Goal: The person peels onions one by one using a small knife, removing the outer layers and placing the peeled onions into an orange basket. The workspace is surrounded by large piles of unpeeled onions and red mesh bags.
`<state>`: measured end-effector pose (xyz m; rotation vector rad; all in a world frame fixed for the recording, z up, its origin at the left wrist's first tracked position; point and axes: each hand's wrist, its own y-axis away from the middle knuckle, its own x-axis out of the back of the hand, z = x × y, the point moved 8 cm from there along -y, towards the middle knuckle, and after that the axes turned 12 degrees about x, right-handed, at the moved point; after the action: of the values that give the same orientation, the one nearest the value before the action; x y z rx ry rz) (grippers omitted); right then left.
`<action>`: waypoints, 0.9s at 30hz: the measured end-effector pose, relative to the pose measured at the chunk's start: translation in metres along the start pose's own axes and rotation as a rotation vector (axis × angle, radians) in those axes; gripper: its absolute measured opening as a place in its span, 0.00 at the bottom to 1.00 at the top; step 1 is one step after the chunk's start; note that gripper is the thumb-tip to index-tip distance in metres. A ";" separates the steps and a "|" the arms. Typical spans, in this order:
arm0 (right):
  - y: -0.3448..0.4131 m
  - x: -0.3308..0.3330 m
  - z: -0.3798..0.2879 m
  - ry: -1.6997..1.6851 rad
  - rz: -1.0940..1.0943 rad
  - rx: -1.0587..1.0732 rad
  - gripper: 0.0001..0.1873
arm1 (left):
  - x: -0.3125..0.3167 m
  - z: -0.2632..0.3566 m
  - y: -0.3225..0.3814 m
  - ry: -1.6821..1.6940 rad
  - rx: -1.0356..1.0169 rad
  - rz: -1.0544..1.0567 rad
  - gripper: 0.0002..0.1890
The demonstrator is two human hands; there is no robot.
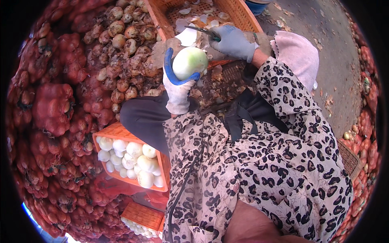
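My left hand [180, 82], in a white glove with a blue coated palm, holds a large peeled onion [190, 63], white with a greenish side. To its right, my right hand [232, 42], in a grey coated glove, grips a knife [199, 29] whose dark blade points left, above the onion. Behind the blade and the onion lies a white piece [189, 36], partly hidden, on a worn board [161, 50] across the near end of an orange plastic crate [249, 15]. Onion skins [185, 11] are scattered in that crate.
Unpeeled onions [117, 29] are heaped at the upper left, beside red mesh sacks of onions [53, 106]. An orange crate of peeled onions [129, 158] stands by my left knee. Farther down is another orange crate [142, 214]. A pink cloth [299, 57] is beyond my right forearm.
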<state>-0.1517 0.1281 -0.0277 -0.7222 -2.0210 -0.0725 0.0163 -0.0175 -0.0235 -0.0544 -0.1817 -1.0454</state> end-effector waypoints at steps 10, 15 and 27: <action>0.013 0.010 -0.009 -0.029 -0.064 -0.053 0.20 | 0.010 -0.033 -0.002 0.801 0.278 0.058 0.33; 0.011 -0.001 -0.026 -0.119 -0.069 0.074 0.21 | 0.026 -0.048 0.002 0.736 0.362 0.164 0.27; -0.030 0.009 -0.063 0.031 -0.425 0.437 0.18 | 0.015 0.000 -0.009 0.116 0.239 -0.093 0.35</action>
<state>-0.1221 0.0864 0.0211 -0.0141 -2.0332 0.1088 0.0154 -0.0352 -0.0214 0.2323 -0.2048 -1.1094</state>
